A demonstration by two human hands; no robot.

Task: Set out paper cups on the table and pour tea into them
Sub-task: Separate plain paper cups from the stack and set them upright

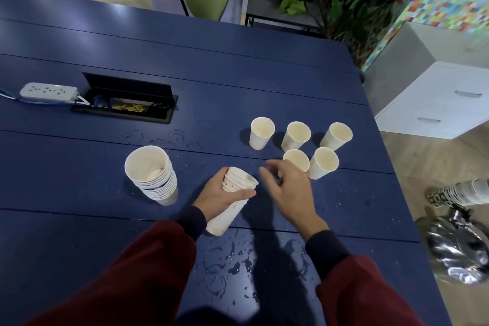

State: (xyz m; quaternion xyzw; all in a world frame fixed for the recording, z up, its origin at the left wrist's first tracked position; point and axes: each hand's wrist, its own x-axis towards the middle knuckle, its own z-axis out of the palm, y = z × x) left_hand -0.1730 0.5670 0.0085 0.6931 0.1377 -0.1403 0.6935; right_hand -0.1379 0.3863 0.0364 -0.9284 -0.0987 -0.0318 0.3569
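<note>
Lying at the far left of a dark blue table (pixel 238 74), a white power strip (pixel 49 92) sits just beside an open cable hatch (pixel 127 103). Nearer the person, a tall stack of nested paper cups (pixel 153 174) stands upright, mouth up, among wet rings on the tabletop. To its right, the left hand (pixel 225 194) wraps fingers and thumb round a second stack of cups (pixel 232 201), which is tilted, with its base towards the person. The right hand (pixel 285 190) hovers just beside that stack's mouth, its fingers loosely spread and blurred, with nothing visibly in them. Behind and to the right of it, five single cups stand upright in two rows: three at the back (pixel 262 132) (pixel 295 136) (pixel 336 136) and two in front (pixel 296 160) (pixel 323 163), the nearer left one partly hidden by the right hand. All five look empty. Past the table's right edge sit a blurred, shiny metal kettle (pixel 457 249) and a further sleeve of cups (pixel 460 192).
</note>
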